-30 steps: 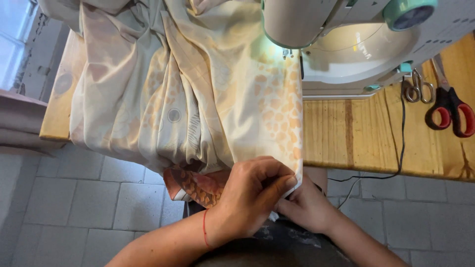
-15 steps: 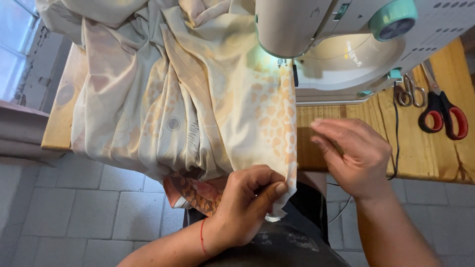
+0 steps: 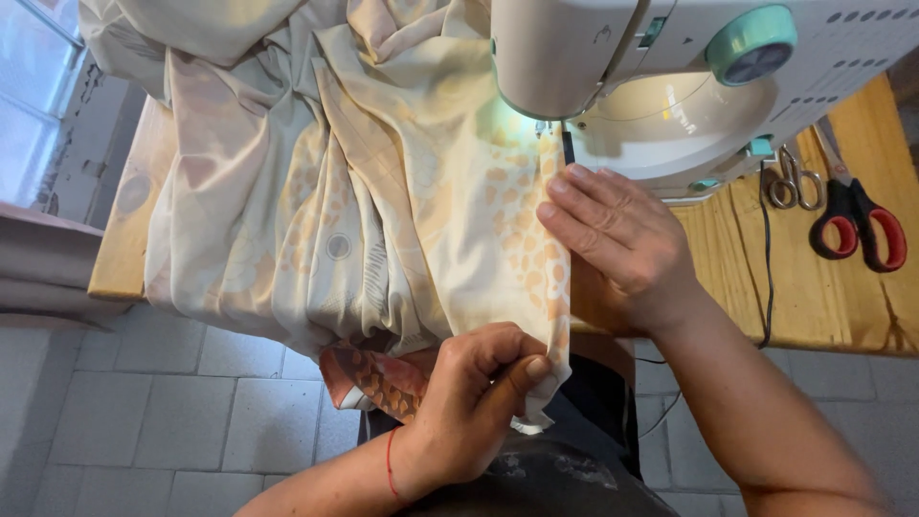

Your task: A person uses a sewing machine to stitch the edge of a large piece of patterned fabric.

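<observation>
Fabric edge pinched by left hand fingers; right hand fingers flat, pressed together on it

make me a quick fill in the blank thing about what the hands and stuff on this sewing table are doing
1. The left hand pinches the lower edge of the pale patterned ____.
2. The right hand lies flat on the cloth just in front of the white sewing ____.
3. The scissors with ____ and black handles lie on the wooden table, right of the machine.

Missing words: fabric; machine; red
</observation>
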